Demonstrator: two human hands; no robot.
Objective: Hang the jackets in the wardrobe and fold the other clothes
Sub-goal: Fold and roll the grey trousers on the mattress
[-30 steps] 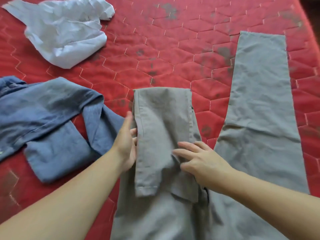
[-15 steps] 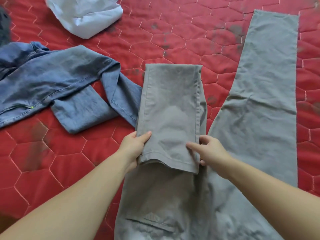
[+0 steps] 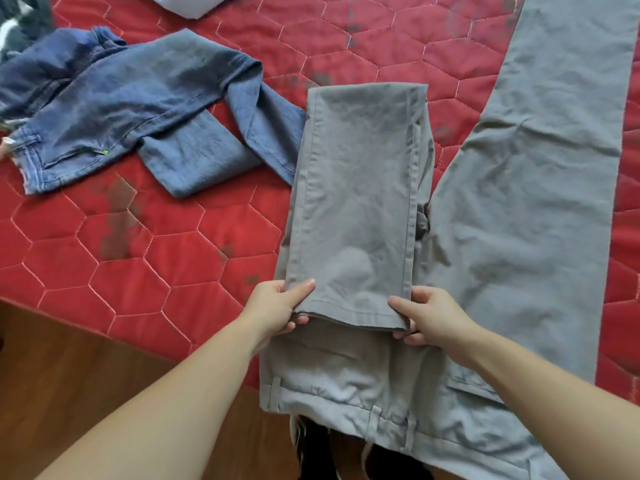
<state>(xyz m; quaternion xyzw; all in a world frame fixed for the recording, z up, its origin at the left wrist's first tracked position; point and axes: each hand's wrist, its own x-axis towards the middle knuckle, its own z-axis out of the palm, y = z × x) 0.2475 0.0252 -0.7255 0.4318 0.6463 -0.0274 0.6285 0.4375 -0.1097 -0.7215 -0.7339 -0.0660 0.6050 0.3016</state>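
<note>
Grey trousers, creased cotton: left hand and right hand grip clamped on folded hem

Both hands pinch the folded grey trousers' hem.

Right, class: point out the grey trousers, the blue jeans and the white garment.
grey trousers (image 3: 353, 188): head view, middle of the folded-back leg.
blue jeans (image 3: 138, 98): head view, upper leg panel.
white garment (image 3: 194, 3): head view, edge showing at the top.
</note>
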